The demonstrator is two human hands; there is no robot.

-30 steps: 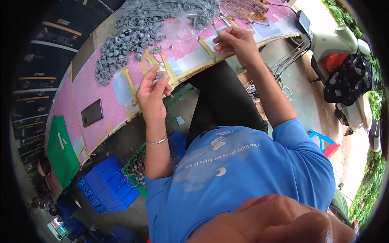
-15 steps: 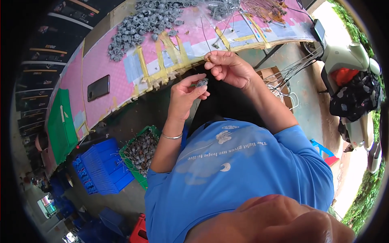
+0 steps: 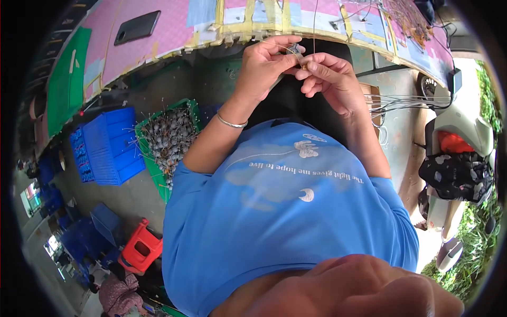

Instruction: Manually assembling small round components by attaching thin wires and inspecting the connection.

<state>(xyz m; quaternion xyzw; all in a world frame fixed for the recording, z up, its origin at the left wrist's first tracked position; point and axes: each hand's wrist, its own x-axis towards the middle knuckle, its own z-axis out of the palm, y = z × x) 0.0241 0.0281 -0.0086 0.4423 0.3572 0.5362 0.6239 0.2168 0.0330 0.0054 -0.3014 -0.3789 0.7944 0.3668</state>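
My left hand (image 3: 266, 68), with a silver bangle on its wrist, pinches a small grey round plastic piece (image 3: 294, 48) between thumb and fingers. Right beside it, my right hand (image 3: 331, 82) is closed on a thin wire (image 3: 315, 26) that runs up over the table's edge. A small brass-coloured end (image 3: 304, 67) shows at the right fingertips. Both hands meet just in front of the table edge, above my lap. Whether wire and grey piece touch is hidden by my fingers.
The taped pink table (image 3: 174, 39) carries a dark phone (image 3: 137, 27) and copper-coloured wires (image 3: 409, 24). Left of me stand a green basket (image 3: 141, 127) of grey parts with wires, blue crates (image 3: 113, 145) and a red stool (image 3: 141, 246). A scooter (image 3: 465, 121) is at the right.
My hands have come together; they were apart with the grey piece in the left and the wire in the right. The view has shifted, so the pile of grey parts is out of sight.
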